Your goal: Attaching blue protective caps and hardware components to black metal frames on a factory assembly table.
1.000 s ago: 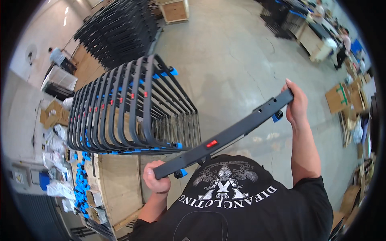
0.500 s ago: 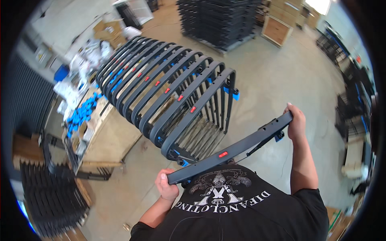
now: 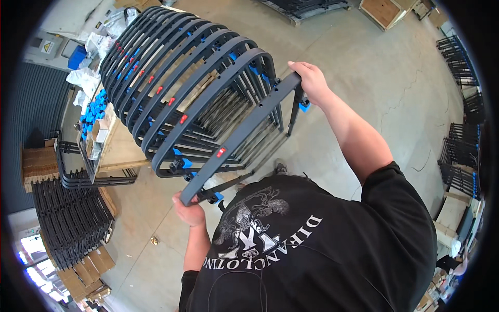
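Observation:
Between my two hands is a dark grey metal frame [image 3: 249,125] with rounded corners, a red label on its top bar and blue fittings by its lower parts. My left hand [image 3: 189,213] grips the near left corner. My right hand [image 3: 310,81] is wrapped over the far right corner, thumb side up. Just ahead and to the left stands a row of several like frames [image 3: 208,96], upright and closely spaced, with red labels on their top bars. The held frame is nearly parallel to them at the near end of the row. Whether it touches its neighbour I cannot tell.
Left of the row, a wooden bench [image 3: 122,145] bears a heap of small blue parts [image 3: 95,113] and white plastic bags [image 3: 86,78]. Stacked black frames [image 3: 67,218] and cardboard [image 3: 86,275] lie at left. More frames [image 3: 460,145] line the right. A wooden crate [image 3: 382,11] sits far off.
The held frame has moved up and left, closer to the row, and turned to run steeper in line with it. My right arm reaches farther forward. Both hands keep their grip.

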`<state>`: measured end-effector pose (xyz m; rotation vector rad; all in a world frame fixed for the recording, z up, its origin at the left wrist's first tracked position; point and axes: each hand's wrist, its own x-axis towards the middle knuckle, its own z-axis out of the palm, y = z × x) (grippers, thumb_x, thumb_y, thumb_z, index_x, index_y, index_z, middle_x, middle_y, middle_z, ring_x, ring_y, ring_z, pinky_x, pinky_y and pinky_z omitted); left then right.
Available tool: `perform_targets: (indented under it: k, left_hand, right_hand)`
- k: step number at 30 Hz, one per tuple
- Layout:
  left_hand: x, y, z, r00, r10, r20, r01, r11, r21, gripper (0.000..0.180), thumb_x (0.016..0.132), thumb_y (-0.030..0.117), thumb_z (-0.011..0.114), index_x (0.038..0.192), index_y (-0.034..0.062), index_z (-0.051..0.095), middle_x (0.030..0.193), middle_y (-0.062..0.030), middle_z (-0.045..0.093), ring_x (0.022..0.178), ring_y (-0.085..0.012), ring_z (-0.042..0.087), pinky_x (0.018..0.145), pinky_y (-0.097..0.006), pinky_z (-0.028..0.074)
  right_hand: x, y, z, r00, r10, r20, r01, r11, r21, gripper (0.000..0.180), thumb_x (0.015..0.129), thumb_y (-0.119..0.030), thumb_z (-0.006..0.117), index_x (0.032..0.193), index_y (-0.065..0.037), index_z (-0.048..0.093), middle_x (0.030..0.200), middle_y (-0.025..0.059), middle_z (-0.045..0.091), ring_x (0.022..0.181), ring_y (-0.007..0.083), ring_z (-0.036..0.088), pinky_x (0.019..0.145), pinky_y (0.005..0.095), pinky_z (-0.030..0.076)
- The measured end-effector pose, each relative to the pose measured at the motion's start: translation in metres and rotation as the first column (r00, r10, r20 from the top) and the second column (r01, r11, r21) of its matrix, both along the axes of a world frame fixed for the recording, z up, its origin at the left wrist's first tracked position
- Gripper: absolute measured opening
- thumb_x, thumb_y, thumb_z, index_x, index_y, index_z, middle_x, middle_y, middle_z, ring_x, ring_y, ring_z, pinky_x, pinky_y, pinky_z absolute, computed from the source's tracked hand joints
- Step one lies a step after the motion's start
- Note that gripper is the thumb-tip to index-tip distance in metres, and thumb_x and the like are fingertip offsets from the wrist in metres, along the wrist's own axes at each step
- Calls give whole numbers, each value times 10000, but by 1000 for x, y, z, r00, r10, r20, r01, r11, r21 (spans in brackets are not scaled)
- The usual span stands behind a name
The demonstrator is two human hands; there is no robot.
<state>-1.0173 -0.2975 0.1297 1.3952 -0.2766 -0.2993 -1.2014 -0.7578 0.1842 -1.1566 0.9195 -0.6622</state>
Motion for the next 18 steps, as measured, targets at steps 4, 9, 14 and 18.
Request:
perform_targets:
  k: [4,9,14,18]
  left_hand:
    - [8,-7,-3,996,88,-23,-88,996,1,472,1080,383,300,867,13,501,687,-86,520,627,-168,473,622,-317,409]
    - [22,-4,-4,990,130,-62,-132,991,-28,441,1086,347,311,853,21,495,678,-87,513,618,-177,472,636,-324,425]
    - [29,-9,12,985,169,-35,-170,985,-3,446,1081,338,325,820,22,499,678,-80,505,630,-175,464,654,-320,412]
    - [51,-7,1,985,169,-31,-164,978,132,431,1080,324,350,872,11,561,735,-67,557,654,-140,508,629,-300,430]
  right_hand:
    - [16,-5,7,998,68,-7,-68,997,32,376,961,-353,664,1018,18,667,798,-6,583,719,90,502,671,268,408]
    - [32,-7,5,990,140,-5,-140,990,13,397,962,-363,663,1041,26,668,807,1,601,715,93,521,678,262,426]
    - [43,-7,4,980,196,-25,-197,980,-26,444,967,-341,667,1107,80,681,942,83,703,814,140,629,767,295,510]
    - [39,-11,9,983,183,1,-183,983,-16,444,957,-333,680,1125,78,679,929,71,694,804,133,618,760,285,500]
